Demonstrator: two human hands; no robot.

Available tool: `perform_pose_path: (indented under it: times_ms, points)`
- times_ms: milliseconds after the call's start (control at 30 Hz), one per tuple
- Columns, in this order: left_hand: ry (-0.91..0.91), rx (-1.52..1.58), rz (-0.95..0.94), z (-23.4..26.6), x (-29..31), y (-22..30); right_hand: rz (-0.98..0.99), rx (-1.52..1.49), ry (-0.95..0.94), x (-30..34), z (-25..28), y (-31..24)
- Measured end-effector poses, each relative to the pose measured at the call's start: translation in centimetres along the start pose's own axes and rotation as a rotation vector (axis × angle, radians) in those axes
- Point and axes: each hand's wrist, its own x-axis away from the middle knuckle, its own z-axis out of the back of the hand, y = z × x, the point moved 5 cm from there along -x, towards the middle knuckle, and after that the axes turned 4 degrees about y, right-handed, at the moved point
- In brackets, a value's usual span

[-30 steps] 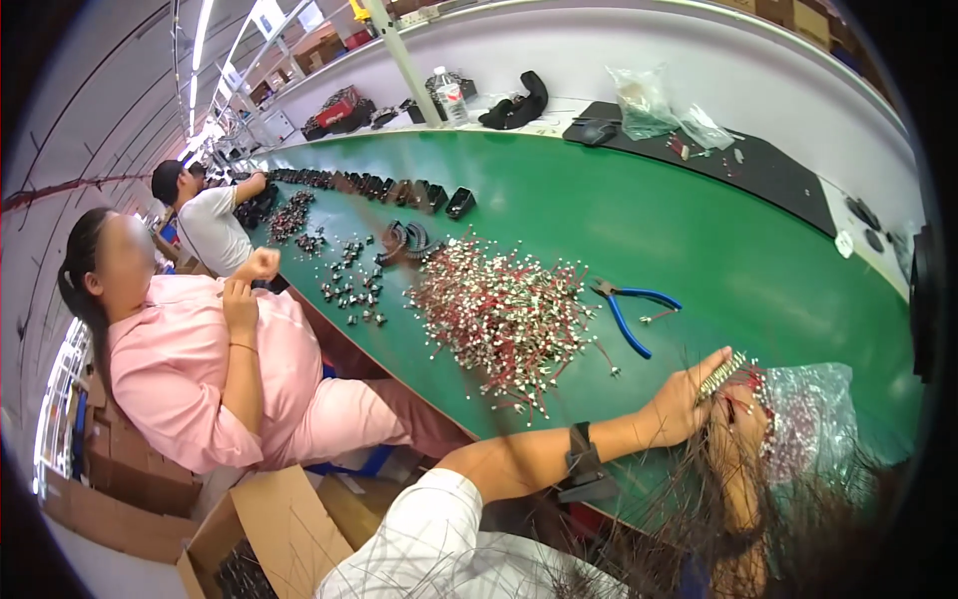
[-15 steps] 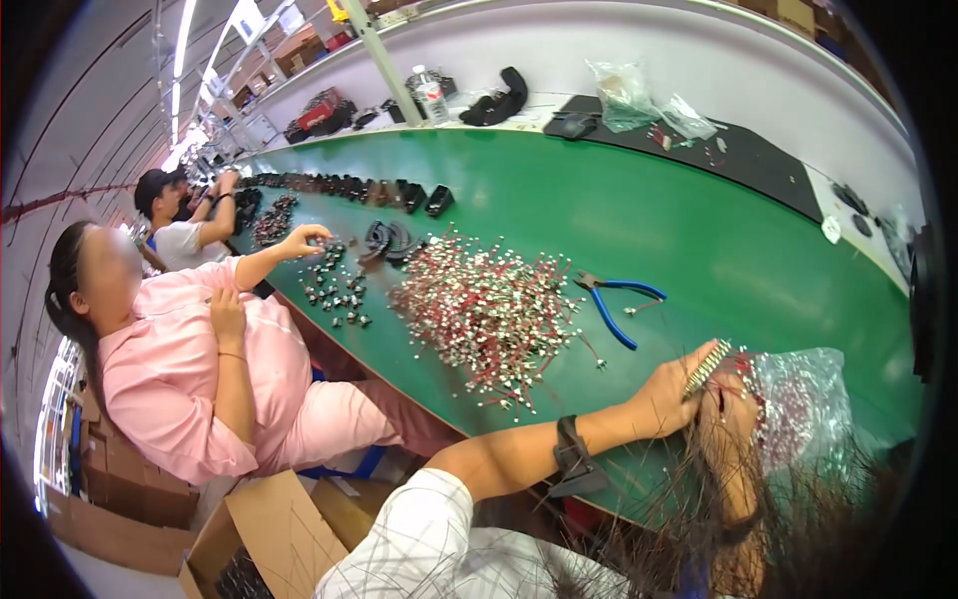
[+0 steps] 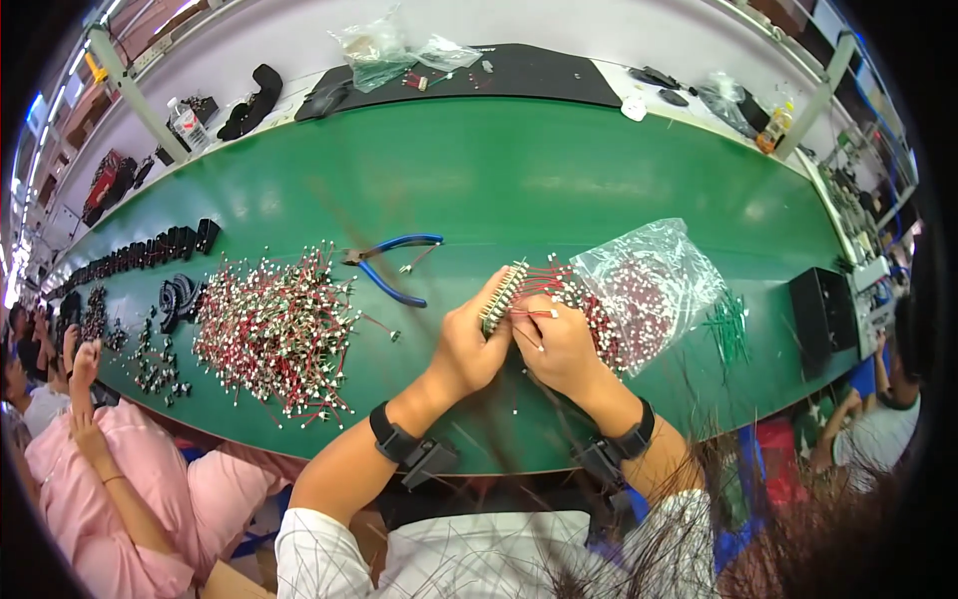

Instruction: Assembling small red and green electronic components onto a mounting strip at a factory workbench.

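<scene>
Head view: both hands are over the worktop point(image 3: 559, 175), near edge, right of centre. Left hand point(image 3: 471, 344) has its fingers closed on a ridged connector strip point(image 3: 504, 297), gripped along its length and standing tilted, top end leaning right. Right hand point(image 3: 561, 344) is just beside it, fingers curled in and pinching a red wire lead point(image 3: 534, 313) with a white end; exact fingertip contact is hidden. Strip is held clear of the worktop surface, between the hands.

Right of the right hand: clear plastic bag point(image 3: 682, 262) with red leads and white connectors in it, some spilling out on the hand side. Green wires point(image 3: 728, 329) lie just beside the bag, toward the worktop's right end. Black box point(image 3: 823, 309) sits at that right end.

Left of the left hand, well apart: big heap of red leads with white connectors point(image 3: 274, 334), left half of the worktop. Cutters with blue handles point(image 3: 399, 241) lie between heap and strip, jaws toward the heap. Row of black housings point(image 3: 150, 250) runs along the far-left edge. Dark mat point(image 3: 529, 88) lies along the far edge, near the middle. Co-worker in pink point(image 3: 120, 479) sits at the near-left edge.
</scene>
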Motion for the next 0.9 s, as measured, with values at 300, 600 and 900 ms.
perform_pose_path:
  times_ms: [300, 600, 900]
  points:
    - [-0.026, 0.024, -0.010, -0.01, 0.07, -0.22, 0.044, -0.023, 0.020, -0.13, -0.16, -0.38]
    - [-0.037, -0.008, -0.028, 0.02, 0.14, -0.10, 0.027, -0.001, -0.019, -0.28, -0.19, -0.69]
    - [-0.030, -0.043, -0.072, -0.03, 0.14, -0.13, 0.033, -0.008, 0.017, 0.00, -0.41, -0.38]
